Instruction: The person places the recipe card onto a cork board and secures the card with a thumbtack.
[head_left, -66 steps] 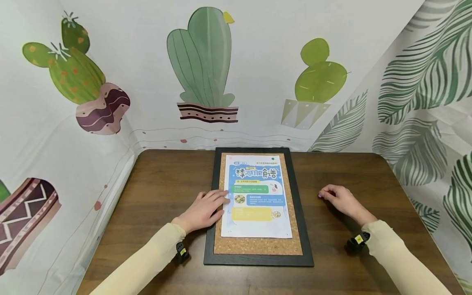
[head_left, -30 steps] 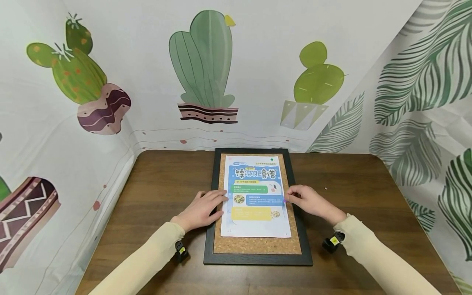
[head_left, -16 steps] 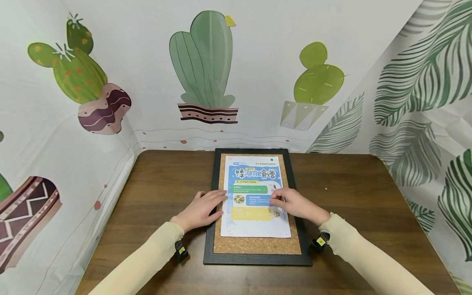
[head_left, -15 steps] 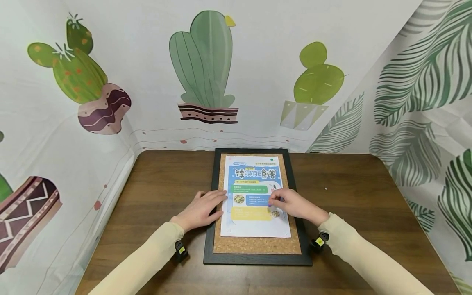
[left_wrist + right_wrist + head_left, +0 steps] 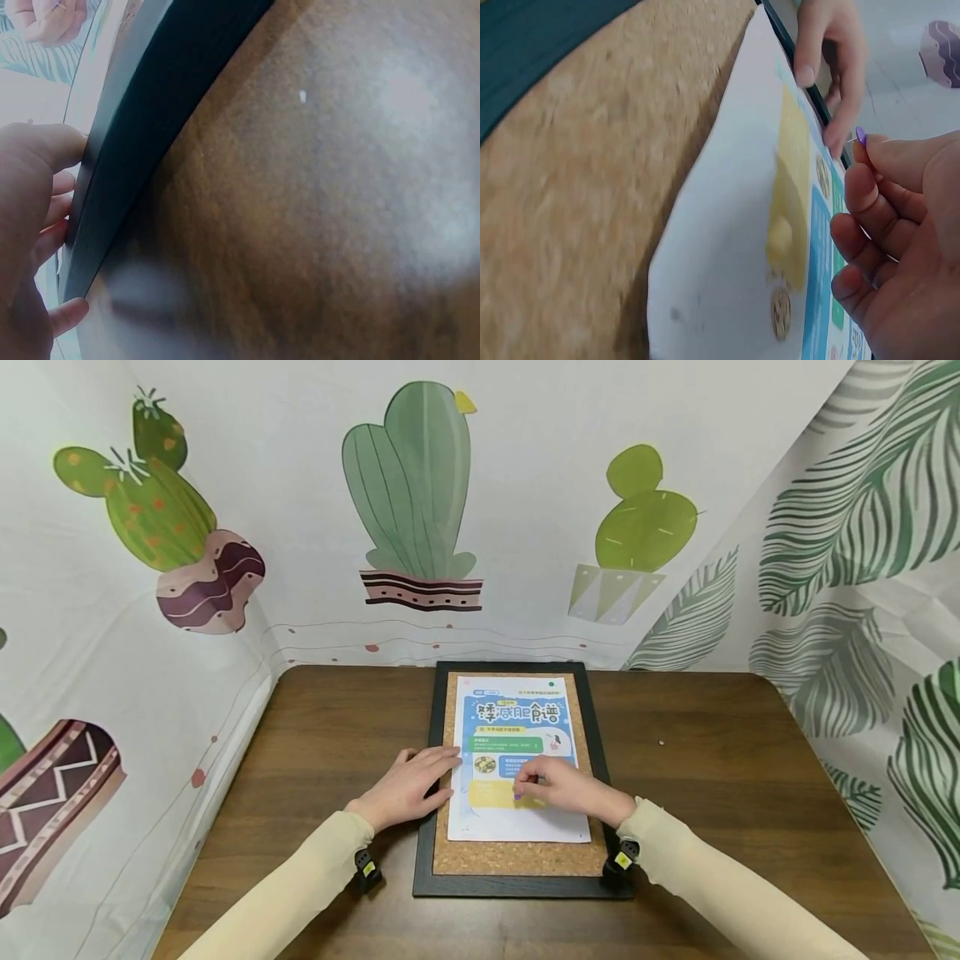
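Observation:
A printed sheet [image 5: 517, 823] with blue, green and yellow blocks lies on a cork board [image 5: 517, 858] in a black frame [image 5: 525, 887]. My left hand [image 5: 408, 789] rests at its left edge, fingers extended over the frame onto the paper. My right hand [image 5: 558, 787] hovers over the sheet's lower middle. Between thumb and forefinger it pinches a purple thumbtack [image 5: 861, 136], whose thin metal point shows in the right wrist view, aimed toward the left hand. A green round spot [image 5: 551, 684] and a pink one [image 5: 467, 682], perhaps tacks, mark the sheet's top corners.
The board lies on a brown wooden table [image 5: 712, 760], near its back edge. A tiny white speck [image 5: 662, 743] is on the wood to the right. Behind stands a white cloth backdrop [image 5: 540, 510] printed with cacti and leaves.
My right hand has travelled left from the table, across the frame and onto the area above the sheet, carrying the purple thumbtack. My left hand has stayed in place.

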`<action>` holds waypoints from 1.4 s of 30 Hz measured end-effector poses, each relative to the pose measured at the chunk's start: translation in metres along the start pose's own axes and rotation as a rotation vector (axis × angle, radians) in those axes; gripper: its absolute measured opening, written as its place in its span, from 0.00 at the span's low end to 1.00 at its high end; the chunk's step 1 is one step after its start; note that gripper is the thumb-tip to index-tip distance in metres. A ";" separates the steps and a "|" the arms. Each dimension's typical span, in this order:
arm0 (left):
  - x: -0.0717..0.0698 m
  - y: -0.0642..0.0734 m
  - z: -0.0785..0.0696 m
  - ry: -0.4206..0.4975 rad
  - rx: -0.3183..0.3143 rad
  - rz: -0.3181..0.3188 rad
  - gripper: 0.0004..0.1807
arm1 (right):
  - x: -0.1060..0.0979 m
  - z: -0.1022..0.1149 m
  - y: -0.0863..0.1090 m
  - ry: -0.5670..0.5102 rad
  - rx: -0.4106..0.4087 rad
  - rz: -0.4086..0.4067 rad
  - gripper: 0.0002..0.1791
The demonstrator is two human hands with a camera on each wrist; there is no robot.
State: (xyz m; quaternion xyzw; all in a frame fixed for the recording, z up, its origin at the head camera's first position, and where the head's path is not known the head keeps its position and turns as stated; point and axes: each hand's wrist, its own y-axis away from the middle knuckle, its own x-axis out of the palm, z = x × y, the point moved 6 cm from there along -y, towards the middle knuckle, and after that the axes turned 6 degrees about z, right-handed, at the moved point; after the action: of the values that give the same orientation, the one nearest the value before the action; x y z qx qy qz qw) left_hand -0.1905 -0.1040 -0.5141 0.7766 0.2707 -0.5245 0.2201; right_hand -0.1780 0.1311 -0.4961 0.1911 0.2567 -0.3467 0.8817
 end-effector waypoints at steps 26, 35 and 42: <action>-0.002 -0.002 0.000 0.000 0.015 -0.019 0.29 | 0.050 0.030 -0.037 0.072 -0.103 0.117 0.09; -0.001 -0.002 0.001 -0.018 0.020 -0.025 0.29 | 0.061 0.037 -0.044 0.173 -0.135 0.126 0.08; 0.000 -0.001 0.000 -0.016 0.025 -0.034 0.29 | 0.067 0.041 -0.046 0.293 -0.177 0.103 0.09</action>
State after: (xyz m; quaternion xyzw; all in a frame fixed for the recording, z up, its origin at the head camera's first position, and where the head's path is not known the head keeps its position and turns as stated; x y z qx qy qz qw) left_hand -0.1913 -0.1035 -0.5143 0.7704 0.2753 -0.5378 0.2037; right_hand -0.1549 0.0441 -0.5103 0.1742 0.4015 -0.2456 0.8649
